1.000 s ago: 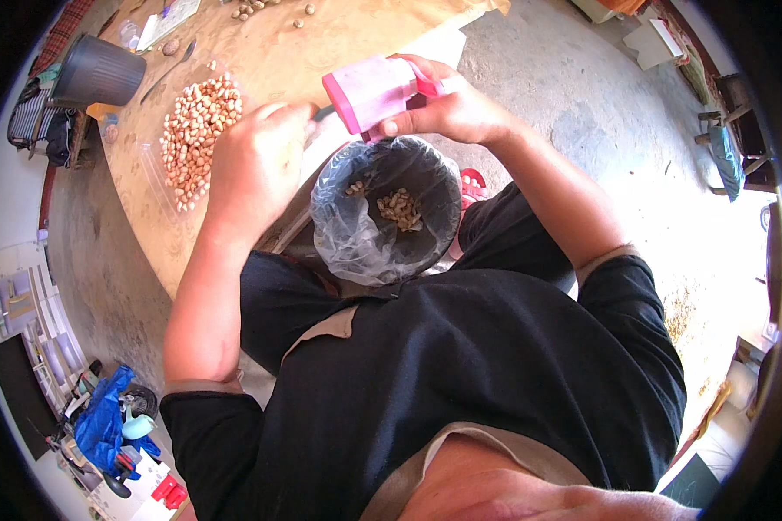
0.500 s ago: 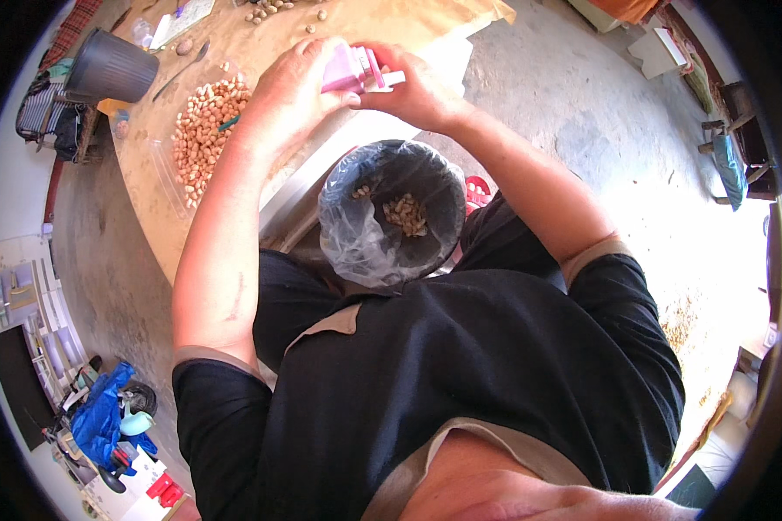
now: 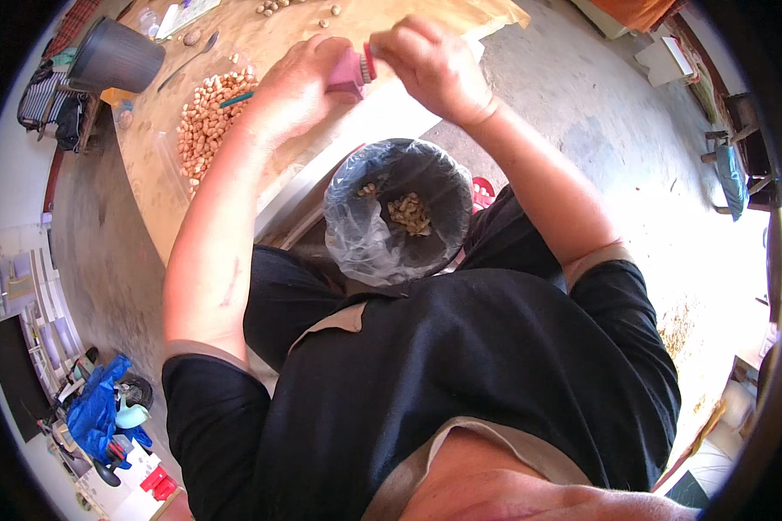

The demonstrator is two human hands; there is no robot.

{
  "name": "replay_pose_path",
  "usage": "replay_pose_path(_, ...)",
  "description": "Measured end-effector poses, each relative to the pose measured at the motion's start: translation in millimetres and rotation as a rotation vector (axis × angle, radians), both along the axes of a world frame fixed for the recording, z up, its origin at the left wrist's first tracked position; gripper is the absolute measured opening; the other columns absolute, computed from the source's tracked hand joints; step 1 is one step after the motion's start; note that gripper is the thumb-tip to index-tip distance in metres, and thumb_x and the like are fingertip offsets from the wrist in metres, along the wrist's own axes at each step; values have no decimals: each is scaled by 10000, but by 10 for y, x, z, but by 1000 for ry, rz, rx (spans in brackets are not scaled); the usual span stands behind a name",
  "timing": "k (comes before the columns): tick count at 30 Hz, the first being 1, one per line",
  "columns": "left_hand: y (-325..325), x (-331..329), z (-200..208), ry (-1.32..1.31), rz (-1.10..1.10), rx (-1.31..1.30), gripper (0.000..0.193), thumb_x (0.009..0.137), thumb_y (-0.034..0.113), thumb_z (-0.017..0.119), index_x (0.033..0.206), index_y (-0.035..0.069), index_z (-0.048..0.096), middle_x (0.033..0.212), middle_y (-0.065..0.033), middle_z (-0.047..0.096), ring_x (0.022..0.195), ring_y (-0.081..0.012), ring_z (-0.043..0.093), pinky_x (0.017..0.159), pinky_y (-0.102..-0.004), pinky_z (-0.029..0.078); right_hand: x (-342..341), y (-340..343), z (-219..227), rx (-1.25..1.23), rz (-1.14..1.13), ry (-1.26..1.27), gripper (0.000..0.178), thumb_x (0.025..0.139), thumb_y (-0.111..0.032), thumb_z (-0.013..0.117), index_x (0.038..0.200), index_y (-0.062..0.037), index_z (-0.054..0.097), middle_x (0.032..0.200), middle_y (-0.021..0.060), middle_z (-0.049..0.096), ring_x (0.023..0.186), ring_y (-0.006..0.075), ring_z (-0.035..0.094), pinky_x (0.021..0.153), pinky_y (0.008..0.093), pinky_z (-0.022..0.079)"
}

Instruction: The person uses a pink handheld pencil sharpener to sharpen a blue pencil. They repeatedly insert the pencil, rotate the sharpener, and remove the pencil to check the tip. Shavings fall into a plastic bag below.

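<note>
Above the table's near edge, my left hand (image 3: 300, 85) is wrapped round a pink plastic container (image 3: 347, 76) with a pale ridged neck. At its right end is a red lid-like part (image 3: 368, 62). My right hand (image 3: 434, 68) is curled closed against that part, slightly smeared by motion, and its fingertips are partly hidden. Left of my left wrist lies a clear tray (image 3: 169, 161) heaped with shelled peanuts (image 3: 207, 122), and a teal stick-like thing (image 3: 237, 99) rests on them. Below my hands stands a dark bin (image 3: 454, 187) with a clear liner and some peanut shells (image 3: 408, 213) inside.
The table (image 3: 152, 195) has a brown cover. On it are a dark grey bucket (image 3: 117, 56), a spoon (image 3: 189, 59), a paper pad (image 3: 187, 16) and several nut-like pieces (image 3: 274, 7). A blue-covered stool (image 3: 730, 178) stands far right. Blue cloth (image 3: 96, 408) hangs at lower left.
My right hand has risen and turned, its fingers now curled at the red part. The white piece that stuck out by my right fingers no longer shows. My left hand keeps hold.
</note>
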State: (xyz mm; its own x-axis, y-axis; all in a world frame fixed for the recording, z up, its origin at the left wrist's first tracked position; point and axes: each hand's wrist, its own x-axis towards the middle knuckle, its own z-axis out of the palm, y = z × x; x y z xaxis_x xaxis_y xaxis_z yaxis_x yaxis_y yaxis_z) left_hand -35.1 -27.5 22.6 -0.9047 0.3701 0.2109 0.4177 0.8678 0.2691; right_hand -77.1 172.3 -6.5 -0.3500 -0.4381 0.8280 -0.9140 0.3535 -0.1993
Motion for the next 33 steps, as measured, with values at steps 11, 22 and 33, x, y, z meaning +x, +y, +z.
replay_pose_path(11, 12, -1, -32, 36, 79, -2, 556, 695, 269, 734, 1139, 43, 487, 1147, -167, 533, 1090, -331, 523, 914, -404, 442, -8, -15, -390, 281, -8, -238, 108, 822, -125, 608, 871, -36, 570, 807, 116, 561, 805, 314, 582, 696, 376, 491)
replay_pose_path(22, -47, -28, -42, 98, -62, 24, 562, 712, 237, 740, 1170, 49, 474, 1128, -165, 536, 1072, -333, 528, 907, -397, 431, -259, -72, -112, 207, -234, -95, 148, 846, -216, 603, 895, -79, 630, 833, 80, 602, 771, 259, 617, 670, 356, 506)
replay_pose_path(33, -24, -24, 66, -43, -42, 44, 537, 677, 209, 768, 1108, 68, 481, 1124, -159, 516, 1062, -337, 525, 884, -402, 448, 230, -1, 180, 228, -118, -102, 129, 769, -150, 645, 726, -58, 566, 704, 103, 562, 693, 296, 579, 617, 395, 468)
